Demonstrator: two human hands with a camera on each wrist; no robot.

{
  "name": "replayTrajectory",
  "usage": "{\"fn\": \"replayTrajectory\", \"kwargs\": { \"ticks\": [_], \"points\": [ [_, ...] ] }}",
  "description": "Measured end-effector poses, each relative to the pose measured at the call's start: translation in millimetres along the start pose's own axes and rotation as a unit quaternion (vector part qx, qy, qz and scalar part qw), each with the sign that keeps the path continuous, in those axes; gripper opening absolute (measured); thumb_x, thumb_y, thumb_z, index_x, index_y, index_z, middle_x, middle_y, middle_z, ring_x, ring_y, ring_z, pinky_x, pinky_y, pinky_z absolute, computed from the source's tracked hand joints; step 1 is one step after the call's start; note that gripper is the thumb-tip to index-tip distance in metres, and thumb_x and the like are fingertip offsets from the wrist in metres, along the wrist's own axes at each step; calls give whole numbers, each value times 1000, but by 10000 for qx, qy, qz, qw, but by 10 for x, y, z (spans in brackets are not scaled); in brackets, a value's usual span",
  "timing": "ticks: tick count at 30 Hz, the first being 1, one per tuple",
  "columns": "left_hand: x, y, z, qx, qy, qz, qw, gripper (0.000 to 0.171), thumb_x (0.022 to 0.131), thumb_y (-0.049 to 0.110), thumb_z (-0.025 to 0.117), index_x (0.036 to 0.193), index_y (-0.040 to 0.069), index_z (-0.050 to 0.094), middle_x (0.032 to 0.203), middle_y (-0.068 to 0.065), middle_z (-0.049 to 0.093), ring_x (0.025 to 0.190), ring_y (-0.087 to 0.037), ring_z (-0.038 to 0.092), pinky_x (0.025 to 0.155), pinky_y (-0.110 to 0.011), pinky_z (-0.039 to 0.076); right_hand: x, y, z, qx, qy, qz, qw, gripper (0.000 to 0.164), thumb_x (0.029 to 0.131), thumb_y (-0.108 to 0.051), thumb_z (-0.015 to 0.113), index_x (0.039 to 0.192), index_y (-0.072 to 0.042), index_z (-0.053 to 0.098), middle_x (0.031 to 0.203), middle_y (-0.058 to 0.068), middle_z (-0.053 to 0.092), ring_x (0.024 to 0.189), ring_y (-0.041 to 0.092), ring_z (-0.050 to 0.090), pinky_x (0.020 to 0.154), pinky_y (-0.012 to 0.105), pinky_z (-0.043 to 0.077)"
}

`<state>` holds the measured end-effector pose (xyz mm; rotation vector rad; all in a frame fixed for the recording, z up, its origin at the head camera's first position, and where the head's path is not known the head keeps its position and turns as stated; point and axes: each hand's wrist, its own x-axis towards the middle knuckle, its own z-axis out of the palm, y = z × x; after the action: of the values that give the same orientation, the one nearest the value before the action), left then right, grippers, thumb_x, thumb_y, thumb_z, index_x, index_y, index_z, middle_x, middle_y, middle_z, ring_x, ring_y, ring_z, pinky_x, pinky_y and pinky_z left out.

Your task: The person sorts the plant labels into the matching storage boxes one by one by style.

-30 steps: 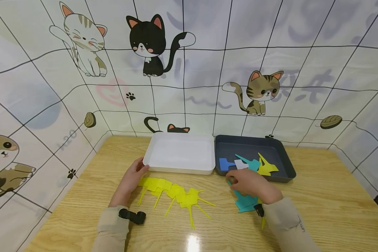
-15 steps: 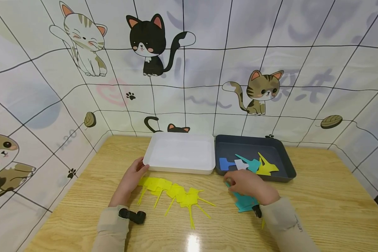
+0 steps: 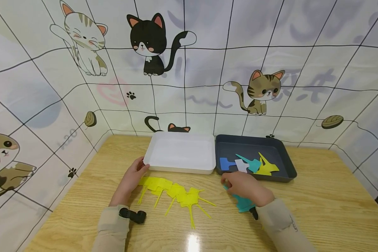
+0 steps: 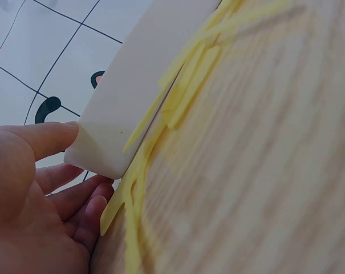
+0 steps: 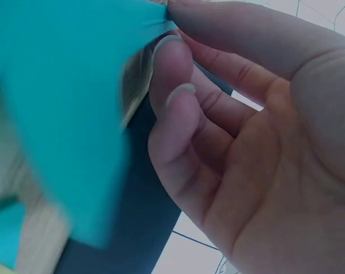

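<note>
Plainly, both sets of fingers are busy. The left hand (image 3: pixel 134 176) holds the near corner of the white tray (image 3: pixel 182 152), its thumb pressed on the outer wall and its other fingers bent beneath that corner. Just beside those fingers begins a row of overlapping yellow tags (image 3: pixel 189 199), running off along the table (image 3: pixel 318 203) toward the right hand, thin stems sticking out. (Whether the curled fingertips touch the nearest yellow piece, I cannot tell.)

The right hand (image 3: pixel 244 185) pinches a teal tag (image 5: pixel 64 108) by its narrow end between thumb and forefinger, with the remaining fingers folded in toward the palm. That tag hangs from the pinch, its wide part blurred in the right wrist view, and another teal piece (image 5: pixel 4 231) shows below it.

Right beyond these fingers stands the dark tray (image 3: pixel 249 145). Inside, close to the knuckles, are a blue tag (image 3: pixel 226 163) and a white tag (image 3: pixel 240 165); farther to the right of the fingers lie a second teal tag and a yellow one, the latter (image 3: pixel 267 168) with its thin tip pointing away.
</note>
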<state>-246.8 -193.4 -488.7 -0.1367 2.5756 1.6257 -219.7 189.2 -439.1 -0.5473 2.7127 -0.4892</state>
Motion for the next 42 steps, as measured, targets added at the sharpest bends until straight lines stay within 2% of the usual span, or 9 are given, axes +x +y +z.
{"fn": "replayTrajectory", "kwargs": {
  "ticks": [9, 14, 17, 22, 26, 30, 33, 37, 42],
  "points": [
    [10, 3, -4, 26, 4, -45, 10000, 67, 92, 45, 49, 146, 16, 22, 149, -9, 28, 135, -28, 28, 109, -47, 24, 0, 66, -22, 498, -90, -288, 9983, 26, 82, -6, 63, 107, -15, 61, 80, -5, 56, 71, 13, 49, 64, 31, 42],
    [14, 7, -7, 39, 2, -12, 10000, 67, 92, 45, 49, 146, 16, 23, 149, -10, 28, 135, -29, 28, 109, -47, 24, -18, 110, -78, 624, -179, -428, 9970, 7, 84, -8, 59, 88, -12, 61, 70, -5, 45, 64, 12, 41, 58, 29, 33],
    [11, 11, -8, 37, 21, -1, 10000, 66, 92, 44, 50, 145, 16, 24, 148, -11, 29, 135, -29, 28, 109, -47, 24, -15, 146, -100, 641, -193, -473, 9966, 4, 85, -10, 57, 83, -13, 60, 69, -6, 45, 62, 11, 40, 58, 29, 32],
    [1, 12, 2, -1, 12, -45, 10000, 65, 92, 44, 50, 146, 18, 24, 149, -8, 28, 135, -28, 28, 110, -47, 24, -7, 193, -115, 651, -183, -475, 9966, 16, 89, -13, 56, 103, -15, 63, 85, -8, 58, 69, 11, 49, 64, 30, 40],
    [-4, 15, 6, -15, 19, -34, 10000, 64, 93, 43, 49, 146, 18, 23, 149, -8, 28, 135, -28, 28, 110, -48, 23, -9, 207, -136, 935, -230, -485, 9942, 25, 91, -13, 52, 114, -13, 60, 93, -2, 60, 62, 11, 48, 62, 30, 41],
    [-6, 14, 1, -3, 41, 12, 10000, 64, 93, 42, 49, 146, 17, 23, 148, -9, 29, 135, -28, 28, 110, -48, 23, -7, 232, -171, 1150, -116, -624, 9913, 27, 92, -12, 51, 118, -12, 58, 97, 1, 61, 63, 11, 51, 62, 29, 43],
    [-8, 9, 0, 6, 40, 30, 10000, 64, 93, 42, 49, 146, 17, 23, 149, -9, 28, 136, -28, 28, 110, -47, 24, 3, 270, -197, 1440, -17, -828, 9861, 27, 92, -13, 51, 119, -10, 57, 89, 2, 61, 60, 12, 51, 58, 28, 45],
    [-10, 2, -3, 1, 18, 17, 10000, 65, 92, 44, 49, 146, 18, 23, 149, -8, 27, 136, -28, 27, 110, -48, 24, 8, 343, -233, 2070, 93, -936, 9738, 28, 94, -19, 52, 120, -10, 55, 83, 3, 58, 54, 15, 49, 53, 28, 45],
    [-5, -10, -6, -64, -30, -13, 10000, 66, 92, 45, 49, 146, 17, 23, 149, -8, 28, 136, -27, 27, 110, -47, 23, -14, 446, -284, 2784, 604, -808, 9551, 32, 92, -30, 55, 119, -12, 54, 87, 10, 58, 59, 21, 54, 58, 34, 50]
  ]
}}
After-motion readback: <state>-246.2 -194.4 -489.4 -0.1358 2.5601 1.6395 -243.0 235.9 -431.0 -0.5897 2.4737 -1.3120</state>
